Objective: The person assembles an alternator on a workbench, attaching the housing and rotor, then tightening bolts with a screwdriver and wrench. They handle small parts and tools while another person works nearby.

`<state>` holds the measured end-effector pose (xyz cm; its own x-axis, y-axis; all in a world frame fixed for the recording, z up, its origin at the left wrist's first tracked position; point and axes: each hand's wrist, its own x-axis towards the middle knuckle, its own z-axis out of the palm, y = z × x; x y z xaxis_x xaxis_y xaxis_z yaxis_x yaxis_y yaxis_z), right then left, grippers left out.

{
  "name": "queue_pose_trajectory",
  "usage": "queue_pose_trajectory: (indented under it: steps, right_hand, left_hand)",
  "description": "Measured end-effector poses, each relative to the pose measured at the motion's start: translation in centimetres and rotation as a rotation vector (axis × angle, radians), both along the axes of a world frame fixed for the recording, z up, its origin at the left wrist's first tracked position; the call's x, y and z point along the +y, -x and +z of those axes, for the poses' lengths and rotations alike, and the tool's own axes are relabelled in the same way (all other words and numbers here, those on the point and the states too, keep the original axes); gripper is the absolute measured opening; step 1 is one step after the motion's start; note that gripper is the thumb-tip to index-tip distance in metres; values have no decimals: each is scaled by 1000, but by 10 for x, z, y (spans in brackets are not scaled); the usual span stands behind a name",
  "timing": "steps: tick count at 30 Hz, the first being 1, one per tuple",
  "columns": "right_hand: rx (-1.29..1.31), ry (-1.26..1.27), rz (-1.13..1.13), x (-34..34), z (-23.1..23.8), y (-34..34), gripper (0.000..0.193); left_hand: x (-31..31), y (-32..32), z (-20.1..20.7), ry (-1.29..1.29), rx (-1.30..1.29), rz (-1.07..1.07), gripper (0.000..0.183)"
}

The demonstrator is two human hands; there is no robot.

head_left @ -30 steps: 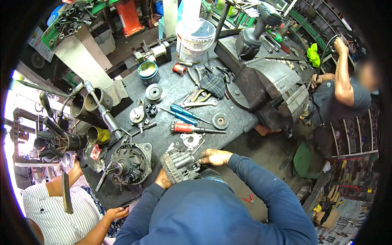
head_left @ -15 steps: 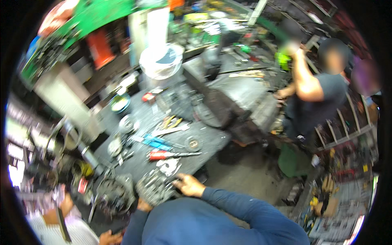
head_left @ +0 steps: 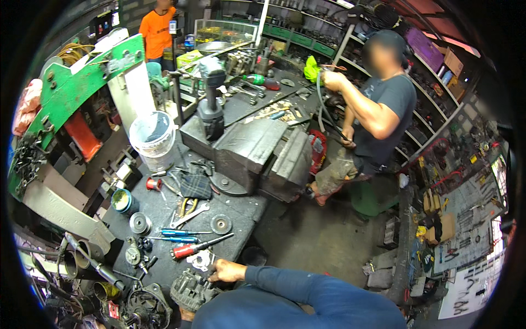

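At the bench's near edge lies a grey cast-metal housing (head_left: 192,289), possibly part of an alternator. My right hand (head_left: 228,271) is at its right side, fingers bent and closed on its edge. Only a bit of my left hand (head_left: 187,315) shows at the housing's lower edge; its fingers are hidden. A pale metal plate with cut-outs (head_left: 203,260) lies just beyond the housing. Past it are a red-handled screwdriver (head_left: 186,250) and blue-handled screwdrivers (head_left: 179,239). To the left sits a round, dark machine part with open insides (head_left: 147,308).
A large bench vise (head_left: 246,151) stands beyond the tools, with a cordless power tool (head_left: 211,104) upright on it. A clear bucket (head_left: 153,140), a pulley (head_left: 140,223) and a wrench (head_left: 189,215) are at left. A co-worker (head_left: 378,104) holds a hose at right; another person (head_left: 157,30) stands behind.
My view has swung, so the bench sits lower and further left. The striped-sleeved person at lower left is out of view. My right hand stays at the housing. The earlier picture is blurred.
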<state>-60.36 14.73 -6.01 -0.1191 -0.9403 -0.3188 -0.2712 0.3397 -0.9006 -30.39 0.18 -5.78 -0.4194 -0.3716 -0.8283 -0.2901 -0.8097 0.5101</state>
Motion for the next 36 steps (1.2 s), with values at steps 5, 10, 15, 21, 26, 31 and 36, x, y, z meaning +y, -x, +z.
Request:
queue_pose_trajectory:
  steps: [5, 10, 15, 21, 26, 31, 36]
  right_hand:
    - [60, 107, -60, 9, -7, -10, 41]
    - [113, 62, 134, -6, -17, 7, 41]
    - [-46, -5, 158, -15, -20, 11, 39]
    - [68, 94, -31, 7, -25, -19, 44]
    - [-81, 59, 39, 3, -17, -9, 41]
    - [47, -84, 355, -30, 2, 16, 34]
    - [336, 60, 381, -27, -3, 5, 36]
  left_hand:
    - [7, -31, 0, -46, 16, 54, 43]
    - [6, -55, -3, -90, -28, 80, 43]
    - [1, -97, -2, -139, -125, 103, 43]
    - [8, -178, -3, -200, -238, 128, 44]
    - [33, -265, 3, -263, -321, 175, 45]
    - [41, -318, -10, -347, -252, 192, 49]
    - [41, -330, -27, -353, -258, 191, 51]
